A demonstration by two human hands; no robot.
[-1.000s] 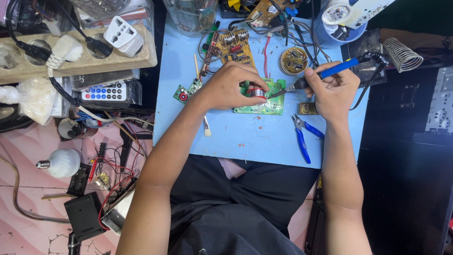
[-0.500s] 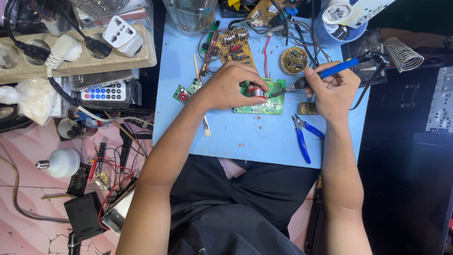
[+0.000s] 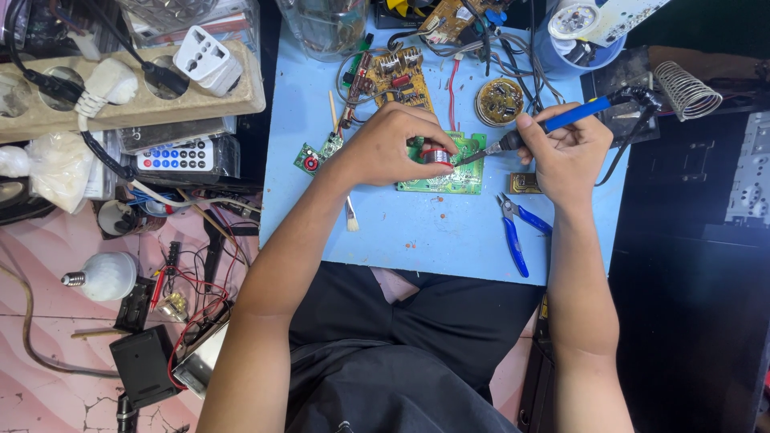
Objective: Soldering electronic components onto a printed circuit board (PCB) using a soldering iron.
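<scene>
Gripped in right hand [image 3: 565,152], fingers closed round it: blue-handled soldering iron [image 3: 553,124], tip lowered onto green rectangular circuit board [image 3: 457,172] at centre of pale blue work mat [image 3: 417,232]. Small red-rimmed solder spool [image 3: 437,156] pinched in left hand [image 3: 393,144] over board. Blue-handled pliers [image 3: 513,228] laid just beside, right of board.

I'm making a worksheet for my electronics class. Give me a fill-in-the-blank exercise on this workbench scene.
1. The right hand holds a soldering iron with a ____ handle.
2. The iron's tip points at the ____ circuit board under the left hand.
3. The pliers lie on the ____ mat.
4. The white bulb lies on the person's ____ side.

Missing words: blue; green; light blue; left
</scene>
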